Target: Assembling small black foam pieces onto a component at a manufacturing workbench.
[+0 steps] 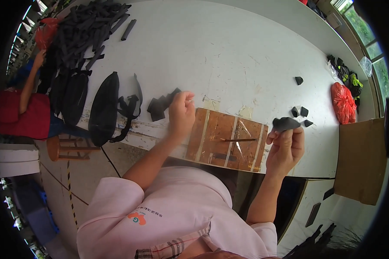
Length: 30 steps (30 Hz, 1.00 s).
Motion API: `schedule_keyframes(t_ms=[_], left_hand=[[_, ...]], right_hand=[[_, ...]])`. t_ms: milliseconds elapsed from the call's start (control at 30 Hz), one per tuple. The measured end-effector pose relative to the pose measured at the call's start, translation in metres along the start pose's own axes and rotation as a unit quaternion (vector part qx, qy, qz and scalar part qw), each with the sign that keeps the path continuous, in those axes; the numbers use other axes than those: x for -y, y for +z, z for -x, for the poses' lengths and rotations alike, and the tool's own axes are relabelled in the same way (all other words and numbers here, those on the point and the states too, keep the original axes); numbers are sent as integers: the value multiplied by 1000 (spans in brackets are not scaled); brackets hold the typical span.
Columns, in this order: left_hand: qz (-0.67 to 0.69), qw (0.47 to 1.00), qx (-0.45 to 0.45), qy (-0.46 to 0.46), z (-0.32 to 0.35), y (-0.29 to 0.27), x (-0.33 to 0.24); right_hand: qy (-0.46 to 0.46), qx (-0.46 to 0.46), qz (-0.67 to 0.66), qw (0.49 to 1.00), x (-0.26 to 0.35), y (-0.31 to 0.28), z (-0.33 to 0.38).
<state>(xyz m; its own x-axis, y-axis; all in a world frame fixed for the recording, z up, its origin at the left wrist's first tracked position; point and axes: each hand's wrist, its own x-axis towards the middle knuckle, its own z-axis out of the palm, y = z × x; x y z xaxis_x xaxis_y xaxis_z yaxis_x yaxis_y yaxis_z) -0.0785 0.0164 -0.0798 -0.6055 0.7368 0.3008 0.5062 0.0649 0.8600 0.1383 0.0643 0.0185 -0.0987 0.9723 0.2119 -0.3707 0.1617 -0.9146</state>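
Note:
My right hand [286,149] pinches a dark, curved black piece [286,124] between thumb and fingers, just past the right edge of a brown wooden board [218,129]. Pale strips run across that board, and a thin brown stick [240,140] lies on it. Left of the board, my left hand [182,113] is raised with its fingers curled; whatever is in them, if anything, is hidden. Flat black pieces [157,108] lie overlapped right beside this hand. Small folded black pieces [304,112] rest on the table beyond my right hand.
A heap of black strips [84,32] covers the table's far left. Black pouches [104,108] with straps lie along the left edge. At right stand a cardboard box [359,164] and a red plastic bag [343,102]. A person in red [19,110] is at left near a wooden stool [54,148].

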Motion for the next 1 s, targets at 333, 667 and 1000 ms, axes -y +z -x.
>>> schedule_keyframes(t_ms=[333, 667, 1000], left_hand=[[-370, 925, 75, -46, -28, 2, 73], [-326, 939, 102, -24, -43, -7, 68], [-282, 959, 27, 14, -32, -5, 70]], right_hand=[[171, -42, 155, 972, -35, -32, 38], [104, 225, 337, 908, -55, -5, 61], [123, 263, 368, 883, -59, -3, 78]])
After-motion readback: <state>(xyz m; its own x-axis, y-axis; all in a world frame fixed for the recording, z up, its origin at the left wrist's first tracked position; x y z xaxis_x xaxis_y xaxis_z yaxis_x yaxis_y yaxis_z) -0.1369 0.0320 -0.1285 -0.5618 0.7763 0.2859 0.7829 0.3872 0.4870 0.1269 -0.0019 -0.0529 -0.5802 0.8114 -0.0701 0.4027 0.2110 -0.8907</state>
